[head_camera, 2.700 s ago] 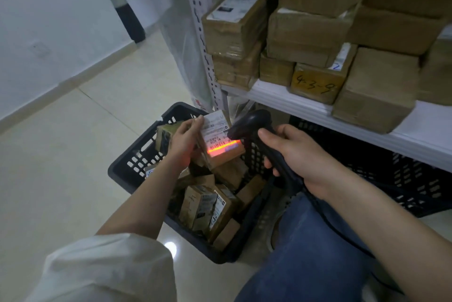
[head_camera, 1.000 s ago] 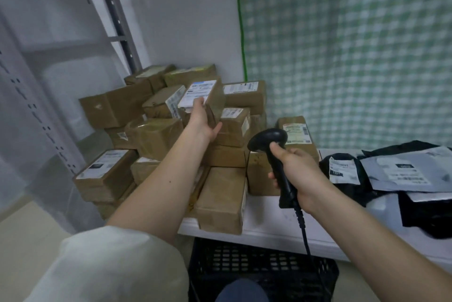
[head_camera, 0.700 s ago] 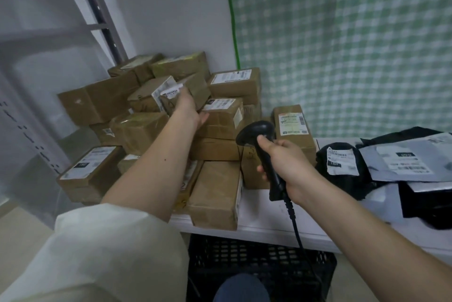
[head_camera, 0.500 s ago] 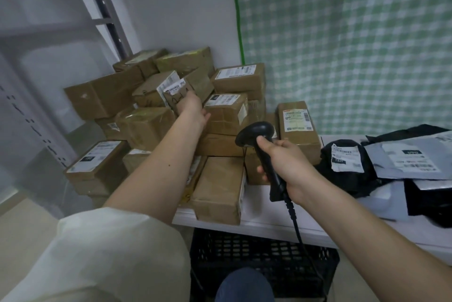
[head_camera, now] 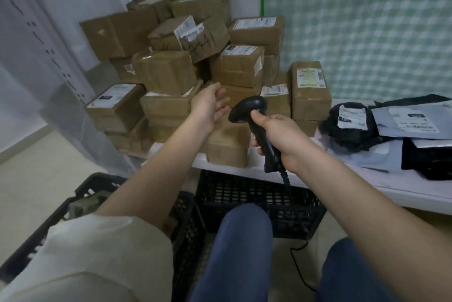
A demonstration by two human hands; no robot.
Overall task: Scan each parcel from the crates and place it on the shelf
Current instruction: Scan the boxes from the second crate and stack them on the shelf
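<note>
Left hand empty, right hand gripping the scanner, at frame centre.

In the head view, the left hand (head_camera: 208,108) hung with fingers relaxed, holding nothing, before the brown cardboard parcels (head_camera: 205,40) stacked on the white shelf (head_camera: 415,194). The right hand (head_camera: 276,135) clenched the black handheld barcode scanner (head_camera: 254,120). At lower left, a black slotted plastic crate (head_camera: 97,184) held a parcel, partly hidden.
</note>
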